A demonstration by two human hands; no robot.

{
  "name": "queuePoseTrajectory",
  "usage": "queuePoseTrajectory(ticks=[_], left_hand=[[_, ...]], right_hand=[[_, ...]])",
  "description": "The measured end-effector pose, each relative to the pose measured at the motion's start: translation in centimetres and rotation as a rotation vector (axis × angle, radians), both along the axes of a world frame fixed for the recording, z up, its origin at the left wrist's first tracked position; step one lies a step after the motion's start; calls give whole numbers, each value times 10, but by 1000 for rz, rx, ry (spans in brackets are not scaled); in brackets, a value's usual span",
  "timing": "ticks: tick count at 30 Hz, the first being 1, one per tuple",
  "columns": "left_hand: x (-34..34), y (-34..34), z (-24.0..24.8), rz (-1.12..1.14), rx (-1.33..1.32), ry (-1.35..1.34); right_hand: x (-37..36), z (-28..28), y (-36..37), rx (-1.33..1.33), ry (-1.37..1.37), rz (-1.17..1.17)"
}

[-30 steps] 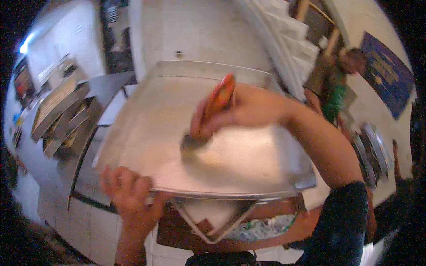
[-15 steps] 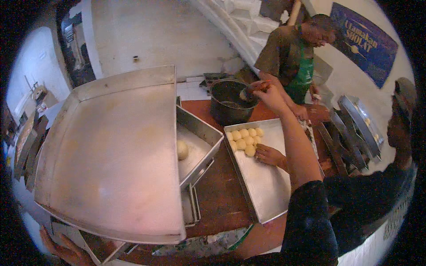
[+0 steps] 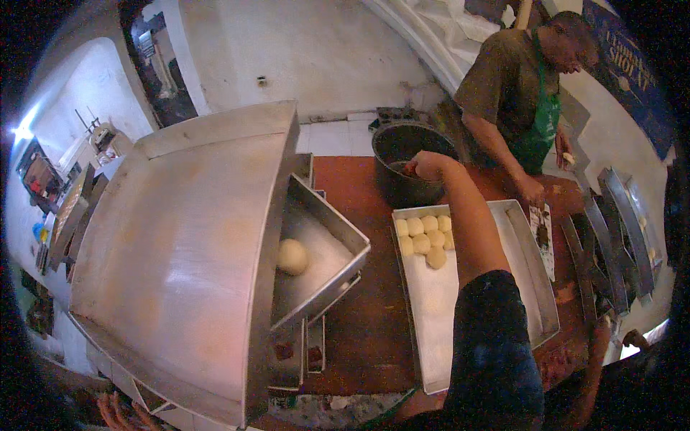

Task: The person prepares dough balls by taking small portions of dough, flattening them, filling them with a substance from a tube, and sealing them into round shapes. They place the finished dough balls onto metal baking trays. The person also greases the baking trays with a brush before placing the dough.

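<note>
My right arm (image 3: pixel 480 237) reaches across a shallow metal tray (image 3: pixel 433 316) to the dark round pot (image 3: pixel 390 185). Inside its rim, my right hand (image 3: pixel 435 166) is closed round a small tool (image 3: pixel 410 169) with a reddish part; its working end is hidden. Several pale dough balls (image 3: pixel 421 241) sit in rows at the tray's far left end, partly behind my forearm. At the lower left edge my left hand (image 3: pixel 122 414) shows only spread fingers, close to the large metal tray (image 3: pixel 172 237); it holds nothing that I can see.
Stacked under the large tray is a smaller metal tray (image 3: pixel 327 262) with one larger dough ball (image 3: pixel 292 257). A person in a green apron (image 3: pixel 544 133) works across the reddish table (image 3: pixel 359 316). Metal trays (image 3: pixel 622 230) lean at the right, near another person's arm (image 3: pixel 593 359).
The tool in my right hand has gone down into the pot. Another person's hand beside the dough balls is no longer visible there. The tabletop scene has shifted rightward in the picture.
</note>
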State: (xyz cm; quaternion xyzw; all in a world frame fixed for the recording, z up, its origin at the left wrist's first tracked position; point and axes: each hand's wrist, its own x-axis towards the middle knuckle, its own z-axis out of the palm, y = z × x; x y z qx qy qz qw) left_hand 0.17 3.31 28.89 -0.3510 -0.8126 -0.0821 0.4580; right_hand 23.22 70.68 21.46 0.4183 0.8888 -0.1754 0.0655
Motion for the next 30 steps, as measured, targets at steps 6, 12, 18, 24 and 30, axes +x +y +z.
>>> queuePoseTrajectory(ticks=[6, 12, 18, 24, 30], left_hand=[[0, -7, -20, 18, 40, -5], [17, -6, -44, -212, 334, -246], [18, -17, -91, -681, 170, -769], [-13, -39, -116, -812, -234, -1401], [62, 25, -81, -1310, -353, -1112]], right_hand=[[48, 2, -76, 379, 986, -205], [107, -91, -181, 371, 238, -155], [125, -111, -220, 527, 355, -255], [68, 46, -392, 393, 850, -3], [14, 0, -562, -271, 1057, 301]])
